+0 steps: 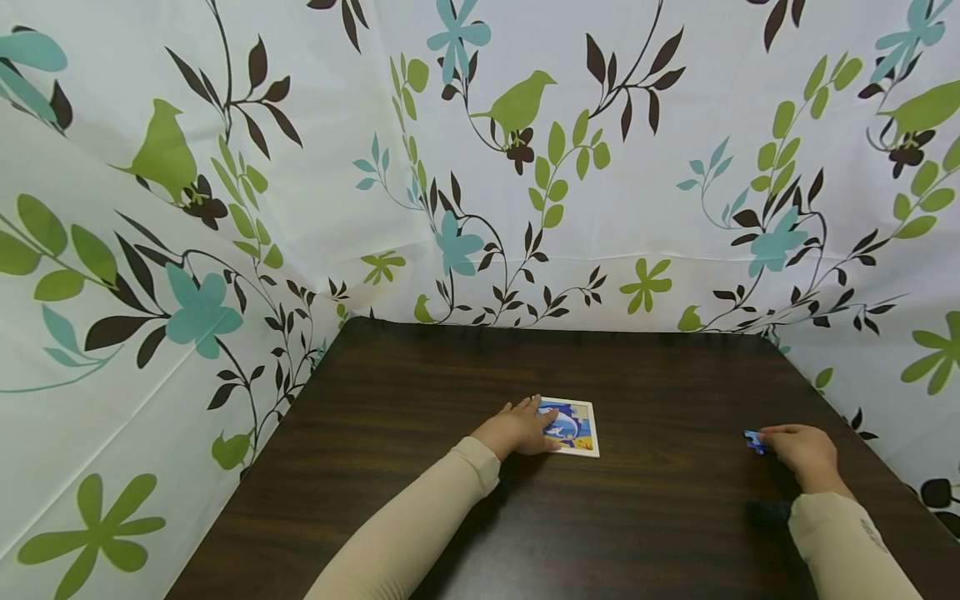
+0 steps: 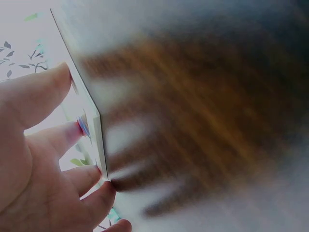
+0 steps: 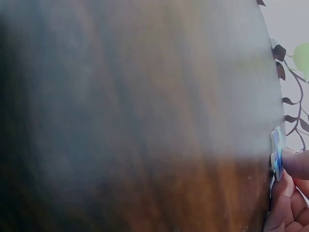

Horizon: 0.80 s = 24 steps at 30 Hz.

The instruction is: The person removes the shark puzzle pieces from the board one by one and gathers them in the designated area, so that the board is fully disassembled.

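Observation:
A small picture puzzle (image 1: 576, 427) in a white frame lies on the dark table, showing blue and yellow artwork. My left hand (image 1: 517, 427) rests on its left side with spread fingers and covers part of the picture. In the left wrist view, the fingers of the left hand (image 2: 43, 164) touch the edge of the puzzle frame (image 2: 97, 137). Off to the right, my right hand (image 1: 810, 454) pinches a blue puzzle piece (image 1: 754, 442) near the tabletop. The right wrist view has this puzzle piece (image 3: 276, 157) seen nearly edge-on between thumb and fingers.
The dark wood-grain table (image 1: 637, 517) spreads around both hands. A white curtain (image 1: 645, 208) printed with birds, leaves and flowers hangs behind it and along its sides. Past the table's right edge, a dark object (image 1: 936, 493) is partly in view.

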Tool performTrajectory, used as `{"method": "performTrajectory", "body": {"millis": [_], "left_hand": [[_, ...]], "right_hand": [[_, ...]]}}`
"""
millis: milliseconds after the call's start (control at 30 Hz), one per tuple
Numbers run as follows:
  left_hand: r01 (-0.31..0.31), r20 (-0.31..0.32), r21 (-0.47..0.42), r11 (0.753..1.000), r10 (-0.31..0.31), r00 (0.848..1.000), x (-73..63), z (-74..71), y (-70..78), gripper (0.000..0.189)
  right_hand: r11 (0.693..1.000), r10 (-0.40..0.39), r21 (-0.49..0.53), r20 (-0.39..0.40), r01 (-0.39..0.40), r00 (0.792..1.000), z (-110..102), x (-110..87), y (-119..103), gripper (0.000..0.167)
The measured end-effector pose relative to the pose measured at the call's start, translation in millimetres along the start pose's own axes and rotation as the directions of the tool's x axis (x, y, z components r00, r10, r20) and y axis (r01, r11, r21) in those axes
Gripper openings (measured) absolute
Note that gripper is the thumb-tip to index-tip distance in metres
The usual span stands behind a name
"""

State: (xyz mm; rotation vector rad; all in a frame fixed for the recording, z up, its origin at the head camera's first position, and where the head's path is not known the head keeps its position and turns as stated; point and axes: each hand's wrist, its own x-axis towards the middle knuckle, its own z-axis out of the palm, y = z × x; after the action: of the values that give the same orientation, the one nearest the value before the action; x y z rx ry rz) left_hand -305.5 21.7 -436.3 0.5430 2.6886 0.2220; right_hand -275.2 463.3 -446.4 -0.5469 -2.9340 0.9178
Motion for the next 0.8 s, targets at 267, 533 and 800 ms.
{"method": "performTrajectory", "body": {"millis": [267,533,800], "left_hand": [[-0.003,-0.007,0.003,1.0,0.003,1.0,0.1,0.0,0.5,0.069],[-0.003,-0.007,0.001,1.0,0.003,1.0,-0.4,-0.6,1.0,0.068],[0.0,0.001,0.003,1.0,0.0,1.0,-0.8,-0.8,0.6,0.068]], "right_hand": [[0.998,-0.04,-0.052,-0.032,0.038,0.999,2.3,0.5,0.0,0.032],[0.999,-0.02,-0.042,-0.017,0.019,1.0,2.2,1.3,0.6,0.033],[0.997,-0.017,-0.077,-0.002,0.017,1.0,2.2,1.5,-1.0,0.033]]}}
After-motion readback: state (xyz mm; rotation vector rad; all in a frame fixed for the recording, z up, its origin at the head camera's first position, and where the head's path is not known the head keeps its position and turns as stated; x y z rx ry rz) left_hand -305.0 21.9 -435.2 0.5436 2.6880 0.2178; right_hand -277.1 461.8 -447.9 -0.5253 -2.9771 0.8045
